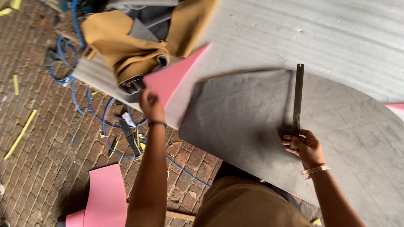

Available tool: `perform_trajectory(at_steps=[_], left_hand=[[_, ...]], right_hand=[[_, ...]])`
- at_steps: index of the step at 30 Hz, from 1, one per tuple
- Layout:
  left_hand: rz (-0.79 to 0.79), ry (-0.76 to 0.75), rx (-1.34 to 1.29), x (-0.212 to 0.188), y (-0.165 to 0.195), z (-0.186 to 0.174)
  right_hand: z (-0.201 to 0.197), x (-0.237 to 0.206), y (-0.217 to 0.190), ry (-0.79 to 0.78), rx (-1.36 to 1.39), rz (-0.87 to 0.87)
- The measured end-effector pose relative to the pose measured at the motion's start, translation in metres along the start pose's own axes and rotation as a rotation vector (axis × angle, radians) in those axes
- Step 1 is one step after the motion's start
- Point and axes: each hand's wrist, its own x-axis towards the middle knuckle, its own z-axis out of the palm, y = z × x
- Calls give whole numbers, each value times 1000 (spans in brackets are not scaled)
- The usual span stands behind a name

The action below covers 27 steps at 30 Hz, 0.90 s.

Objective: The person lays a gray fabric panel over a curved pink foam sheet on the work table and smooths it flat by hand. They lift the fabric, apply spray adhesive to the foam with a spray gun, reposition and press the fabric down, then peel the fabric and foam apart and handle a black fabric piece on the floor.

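My left hand [150, 105] is closed on the corner of a pink triangular foam offcut [174, 75], lifted above the table's left edge. A dark metal ruler [297, 101] lies upright across a grey creased fabric sheet [252, 122]; my right hand [305, 145] grips its near end. The grey sheet is spread over a white foam-covered table [328, 38].
Tan and grey cloth pieces [134, 42] are piled at the table's far left. A blue hose [90, 105], yellow strips and scraps lie on the brick floor [38, 159]. A pink foam sheet [105, 197] stands on the floor near my left side. Another pink piece [395, 107] shows at the right edge.
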Motion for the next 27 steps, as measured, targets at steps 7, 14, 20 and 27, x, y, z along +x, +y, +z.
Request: perform_trajectory(at_steps=[7, 14, 20, 27], left_hand=[[-450, 821, 370, -188, -7, -214], [-741, 223, 664, -295, 22, -247], [-604, -240, -3, -247, 43, -144], [-618, -263, 49, -197, 47, -57]], right_hand=[[3, -2, 8, -55, -36, -63], [19, -127, 66, -259, -329, 76], [-25, -217, 71, -201, -314, 79], [-60, -212, -35, 2, 116, -159]])
